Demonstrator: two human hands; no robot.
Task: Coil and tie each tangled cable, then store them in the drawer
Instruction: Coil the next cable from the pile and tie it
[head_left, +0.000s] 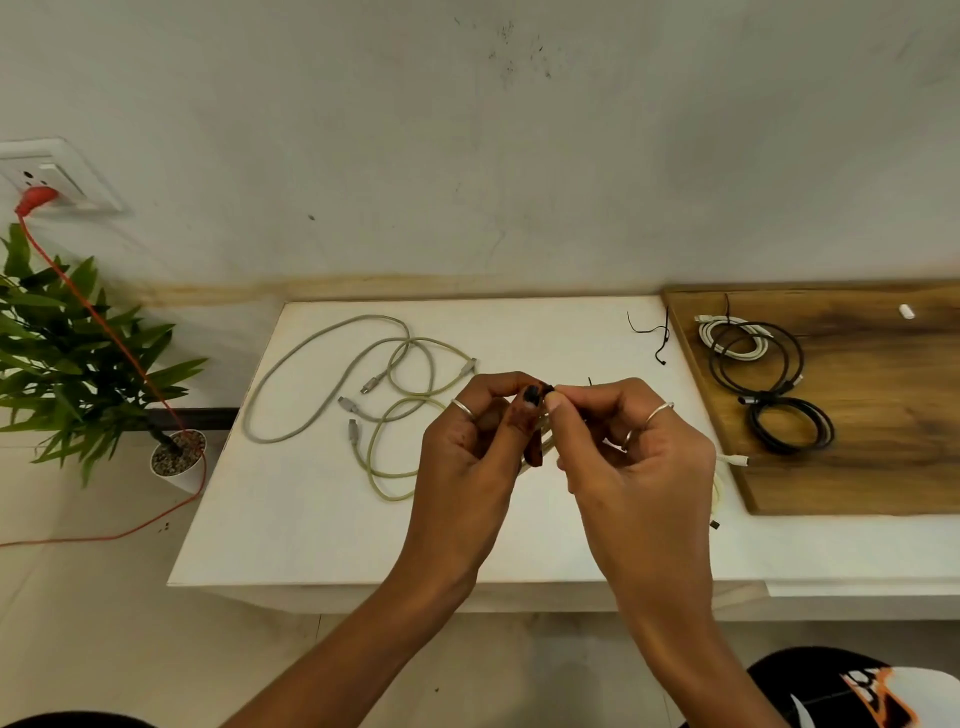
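White laminate covers the tabletop (291, 519), and above its middle both hands meet fingertip to fingertip. The left hand (470, 452) and the right hand (636, 452) each pinch a thin black twist tie (545, 389) between thumb and forefinger; each grip is closed on it. Below the fingertips a pale cream cable (719, 493), mostly hidden behind the hands, shows at the right hand's outer side with a white plug pointing toward the tabletop's right edge. Whether the tie already circles this cable cannot be told.

Two loose cables lie uncoiled on the left half of the tabletop: a long grey cable (291, 384) sweeping toward the far left corner, and a yellow-green cable (410, 364) looping beside it and crossing it near the middle. Spare black ties (657, 335) lie near the far right corner.

Against the right edge sits a dark wooden board (883, 415). On it rest a coiled white cable (735, 340) overlapped by a coiled black cable (756, 358), with a smaller tight black coil (792, 426) nearer the board's front.

Off the left edge stands a green potted plant (78, 353), with a red cord (104, 322) running from a wall socket (52, 176).
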